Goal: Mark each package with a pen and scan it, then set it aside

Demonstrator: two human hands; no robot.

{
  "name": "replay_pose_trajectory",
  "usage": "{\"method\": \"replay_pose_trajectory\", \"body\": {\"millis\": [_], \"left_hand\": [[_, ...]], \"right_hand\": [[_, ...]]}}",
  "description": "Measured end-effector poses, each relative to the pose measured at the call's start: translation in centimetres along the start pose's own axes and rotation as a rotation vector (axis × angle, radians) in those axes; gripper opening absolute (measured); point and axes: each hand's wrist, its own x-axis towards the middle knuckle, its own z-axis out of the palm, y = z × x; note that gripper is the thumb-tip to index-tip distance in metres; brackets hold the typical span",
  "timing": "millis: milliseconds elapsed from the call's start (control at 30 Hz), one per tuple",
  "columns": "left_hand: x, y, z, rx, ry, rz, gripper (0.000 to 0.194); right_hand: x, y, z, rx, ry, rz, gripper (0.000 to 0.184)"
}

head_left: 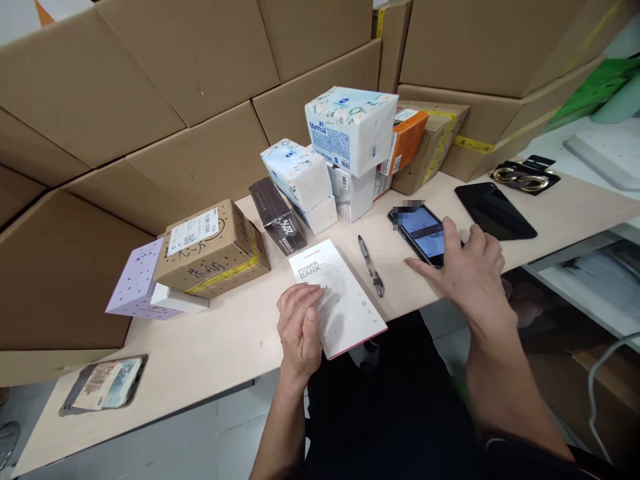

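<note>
Apparent step: phone handling | right hand (pixel 473 277), digits spread, at phone (pixel 424 232) on worktop (pixel 235 343) | left hand (pixel 300 330) half-curled at POWER BANK box (pixel 353 303), grip unclear | lifting either would have needed firmer closure

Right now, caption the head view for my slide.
Right hand on a lit phone, left hand at a POWER BANK box.

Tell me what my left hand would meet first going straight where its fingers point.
Probably the white POWER BANK box; the fingers of the left hand overlap it in view, though contact is unclear.
</note>
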Motion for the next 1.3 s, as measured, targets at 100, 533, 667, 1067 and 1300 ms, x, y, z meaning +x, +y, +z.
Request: {"method": "replay_pose_trajectory", "body": {"millis": [100,533,667,1067,1300], "left_hand": [[0.0,0.1,0.0,-0.043,-0.033,0.031,0.032],[0.2,0.4,0.1,0.042,-0.113,-0.064,0.034],[0.0,0.2,0.2,0.0,-0.119,-0.127,0.037],[-0.4,0.0,0.3,-0.04,-0.139,-0.346,0.053],[0.0,0.2,0.3,0.0,-0.206,-0.336,0.052]], "right_hand": [[0.4,0.9,1.2,0.076,-0.061,-0.003,0.088],[-3.8,-5.1,-1.1,0.558,0.052,-0.135,0.068],[-5.2,-8.9,-2.5,0.662,0.017,-0.272,0.064],[-6.4,-11.9,-0.2,0.586,-0.016,-0.287,0.062],[-6.5,-11.9,-0.3,0.602,-0.023,-0.283,0.061]]}}
